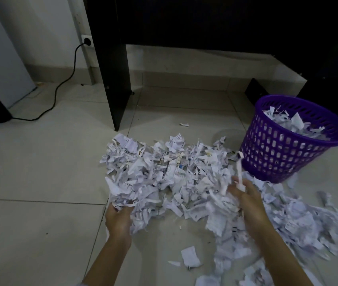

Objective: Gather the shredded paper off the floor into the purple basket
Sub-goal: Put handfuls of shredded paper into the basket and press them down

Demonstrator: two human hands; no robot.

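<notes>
The left hand (117, 218) grasps a clump at the edge of the paper (170, 178) heap on the floor (40, 182), its fingers buried. The right hand (246, 200) pinches a strip, its fingertips hidden. Print on the scraps is unreadable. The basket (283, 149), part-filled, stands just beyond the heap.

Both bare forearms reach forward and down, well apart. The left hand (118, 218) curls its fingers in a grip round shredded paper (164, 174). The right hand (248, 200) grips shreds too, fingers bent inward.
</notes>
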